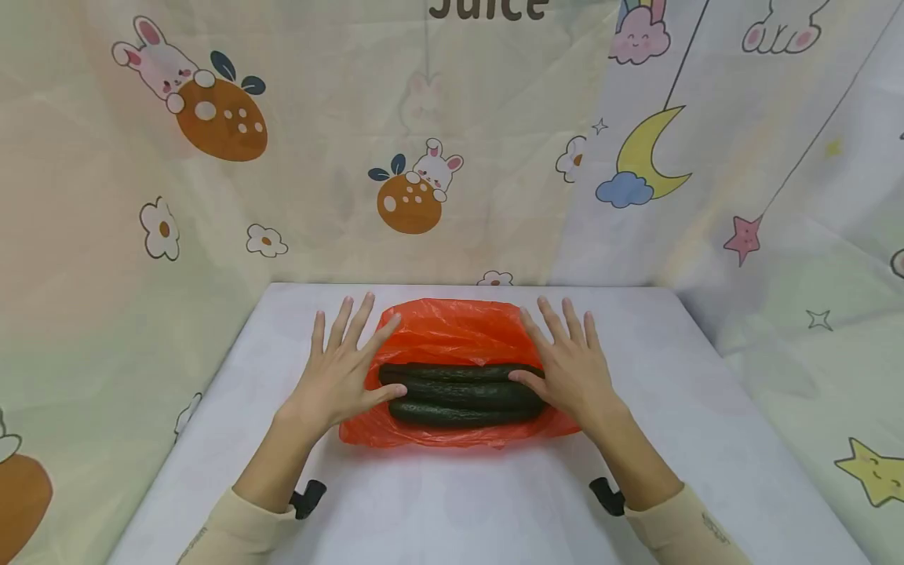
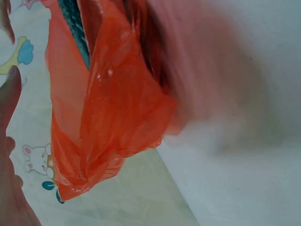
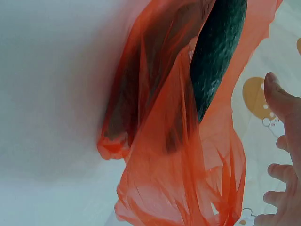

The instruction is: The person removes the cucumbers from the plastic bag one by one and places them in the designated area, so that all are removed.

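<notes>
Clock positions are read from the head view, with the red bag (image 1: 459,326) as centre and 12 o'clock at the far side. Nearest, two beige sleeves enter at 7 o'clock (image 1: 240,530) and 5 o'clock (image 1: 681,526), with a black fitting beside each wrist, left (image 1: 308,499) and right (image 1: 607,497). The table (image 1: 452,502) is white; its bare near surface carries a faint reddish tint along the bag's 6 o'clock edge. The left hand (image 1: 342,373) hangs over the bag's 9 o'clock end, the right hand (image 1: 568,369) over its 3 o'clock end; on both, the fingers are straight and spread apart, thumbs inward, gripping nothing. Both wrist views show a gap between hand and bag. The bag, thin and crumpled, lies on the table with three dark green cucumbers (image 1: 462,396) side by side in its opening, running from 9 to 3 o'clock. Beyond the table's far edge, pale printed cloth (image 1: 318,196) encloses the back and both sides, lightly creased. Prints noted: a yellow star (image 1: 876,469) past 3 o'clock, a pink star (image 1: 743,237) at 2, a crescent moon (image 1: 639,157) between 1 and 2, a rabbit on an orange fruit (image 1: 222,118) between 10 and 11, and the lettering "Juice" (image 1: 487,8) at 12.
</notes>
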Demonstrator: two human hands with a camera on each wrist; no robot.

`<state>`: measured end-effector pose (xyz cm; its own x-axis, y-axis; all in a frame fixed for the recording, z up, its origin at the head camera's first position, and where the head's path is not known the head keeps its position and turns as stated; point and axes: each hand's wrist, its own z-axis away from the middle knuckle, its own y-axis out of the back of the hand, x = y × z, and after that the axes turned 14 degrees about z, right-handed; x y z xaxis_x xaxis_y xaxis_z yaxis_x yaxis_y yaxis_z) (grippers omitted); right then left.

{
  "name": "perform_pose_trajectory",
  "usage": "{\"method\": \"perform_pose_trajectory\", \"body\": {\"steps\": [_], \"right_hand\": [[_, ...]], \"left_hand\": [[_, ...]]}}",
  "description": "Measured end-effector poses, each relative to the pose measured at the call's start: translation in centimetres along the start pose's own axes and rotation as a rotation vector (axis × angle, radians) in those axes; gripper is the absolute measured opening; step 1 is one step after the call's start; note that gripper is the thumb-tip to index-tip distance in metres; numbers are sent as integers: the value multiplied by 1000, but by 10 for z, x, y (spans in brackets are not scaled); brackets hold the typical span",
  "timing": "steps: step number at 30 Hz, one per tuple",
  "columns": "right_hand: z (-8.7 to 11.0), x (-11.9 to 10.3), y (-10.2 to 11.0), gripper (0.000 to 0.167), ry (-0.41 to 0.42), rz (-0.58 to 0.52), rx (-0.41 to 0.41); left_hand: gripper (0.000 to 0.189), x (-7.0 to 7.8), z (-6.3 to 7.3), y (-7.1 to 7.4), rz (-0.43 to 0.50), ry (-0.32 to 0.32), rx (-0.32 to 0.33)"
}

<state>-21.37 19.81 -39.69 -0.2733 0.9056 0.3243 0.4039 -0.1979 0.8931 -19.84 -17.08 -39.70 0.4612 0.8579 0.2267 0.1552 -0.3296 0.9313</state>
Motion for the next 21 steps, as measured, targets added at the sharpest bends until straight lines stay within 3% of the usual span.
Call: {"method": "perform_pose_trajectory", "body": {"steps": [4,10,17,21], "right_hand": [[0,-2,0,104,14,-30,0],[3,-6,-1,106,94,-63,74],[8,-15,-7,102,148,-101,94],[9,-19,-9,100,174,-128,94]], "left_hand": [[109,-2,5,-1,20,-2,10],[104,-8,19,-10,143,-44,48],[105,-13,34,-16,215,-19,9],[103,-16,40,-18,225,-34,22]]}}
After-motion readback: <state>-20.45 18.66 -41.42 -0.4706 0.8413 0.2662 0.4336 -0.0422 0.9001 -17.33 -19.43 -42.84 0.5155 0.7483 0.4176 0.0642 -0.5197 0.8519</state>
